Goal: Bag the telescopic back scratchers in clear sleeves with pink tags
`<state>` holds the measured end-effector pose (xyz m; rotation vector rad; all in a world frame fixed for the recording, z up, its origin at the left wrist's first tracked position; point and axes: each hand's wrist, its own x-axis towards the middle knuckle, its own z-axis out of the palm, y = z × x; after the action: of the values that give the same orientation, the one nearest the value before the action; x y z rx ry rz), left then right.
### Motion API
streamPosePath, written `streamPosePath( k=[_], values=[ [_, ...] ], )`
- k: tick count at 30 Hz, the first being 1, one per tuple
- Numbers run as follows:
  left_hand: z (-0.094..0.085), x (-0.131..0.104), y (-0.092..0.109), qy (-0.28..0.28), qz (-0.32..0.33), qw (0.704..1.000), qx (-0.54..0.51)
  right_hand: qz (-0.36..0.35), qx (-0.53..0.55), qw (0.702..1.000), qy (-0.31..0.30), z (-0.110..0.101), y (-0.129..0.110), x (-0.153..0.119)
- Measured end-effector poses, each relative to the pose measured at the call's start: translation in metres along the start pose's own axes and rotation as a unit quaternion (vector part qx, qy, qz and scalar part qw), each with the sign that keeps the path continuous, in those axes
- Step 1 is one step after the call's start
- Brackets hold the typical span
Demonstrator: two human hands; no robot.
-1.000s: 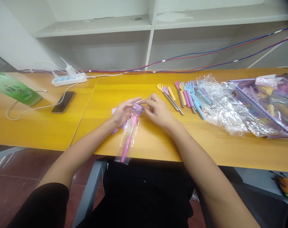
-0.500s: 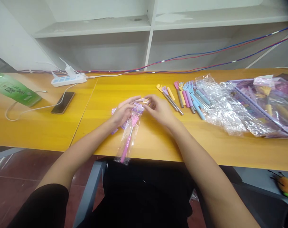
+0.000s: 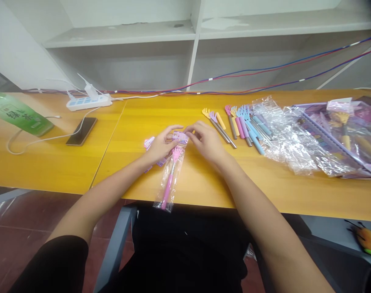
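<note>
A pink back scratcher [image 3: 170, 179] lies in a clear plastic bag, its claw end up and its handle over the table's front edge. Across the top of the bag is a purple header card [image 3: 181, 137]. My left hand [image 3: 163, 144] holds the card's left side between thumb and fingers. At the upper right corner, my right hand [image 3: 203, 140] pinches the bag's edge with thumb and forefinger. More purple cards [image 3: 148, 143] lie on the table, partly hidden under my left hand.
Loose scratchers [image 3: 243, 122] in several colours lie at the right, beside crumpled clear bags [image 3: 298, 142] and a purple box [image 3: 334, 140] of packed ones. At the left are a phone [image 3: 81, 131], a power strip [image 3: 89, 101] and a green bottle [image 3: 20, 114].
The bagged pink scratcher has shifted slightly to the right. My left hand has moved right, its thumb now across the card's lower part, while my right hand has stayed near the top corner.
</note>
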<state>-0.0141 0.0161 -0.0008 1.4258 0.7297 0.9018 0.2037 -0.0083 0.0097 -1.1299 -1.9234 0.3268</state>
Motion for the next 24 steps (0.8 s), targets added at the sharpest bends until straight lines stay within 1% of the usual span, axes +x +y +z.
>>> streamPosePath(
  k=[6, 11, 14, 19, 24],
  values=[
    [0.0005, 0.0015, -0.0057, 0.015, 0.045, 0.999, 0.023, -0.027, 0.011, 1.000, -0.005, -0.0012, -0.0060, -0.0012],
    [0.0007, 0.0003, -0.0080, 0.021, 0.031, 0.999, 0.015, -0.033, 0.015, 0.999, -0.019, -0.0020, -0.0076, -0.0017],
    [0.0014, 0.0003, -0.0084, 0.027, 0.034, 0.999, 0.012, -0.033, 0.011, 0.999, -0.022, -0.0022, -0.0073, -0.0016],
    [0.0043, -0.0013, -0.0032, 0.038, 0.046, 0.998, 0.003, -0.033, 0.012, 0.999, -0.024, -0.0031, -0.0085, -0.0016],
    [0.0058, -0.0030, 0.0002, 0.045, 0.039, 0.998, 0.008, -0.029, 0.012, 0.999, -0.032, -0.0038, -0.0105, -0.0025]
  ],
)
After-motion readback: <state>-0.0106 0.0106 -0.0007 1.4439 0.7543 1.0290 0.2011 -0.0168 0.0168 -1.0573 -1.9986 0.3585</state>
